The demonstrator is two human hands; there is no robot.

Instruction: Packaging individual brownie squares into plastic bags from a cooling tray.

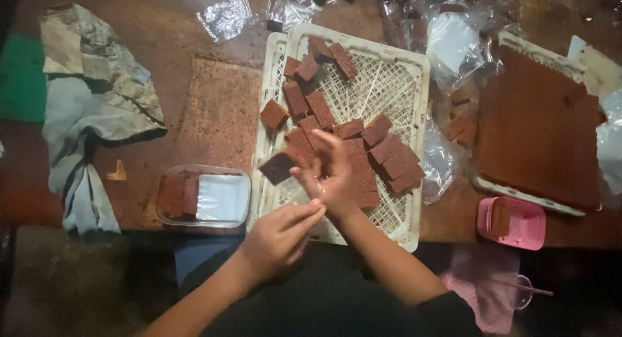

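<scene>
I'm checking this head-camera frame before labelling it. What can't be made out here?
- Right hand: blurred, so its grip on the brown slab is unclear.
- Clear wrappers: cut off by the top edge, in dim light.
- Pink box: contents too dark to tell.
- Left hand: palm faces away from the camera.

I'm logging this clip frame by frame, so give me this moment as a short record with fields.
setting: wooden table, seen from above
left hand: open, fingers by the right wrist
right hand: raised over the white lattice tray, beside a brown square piece; grip unclear
tray contents: loose brown square pieces
left of tray: clear box with a few pieces
right: brown slab, pink container
</scene>
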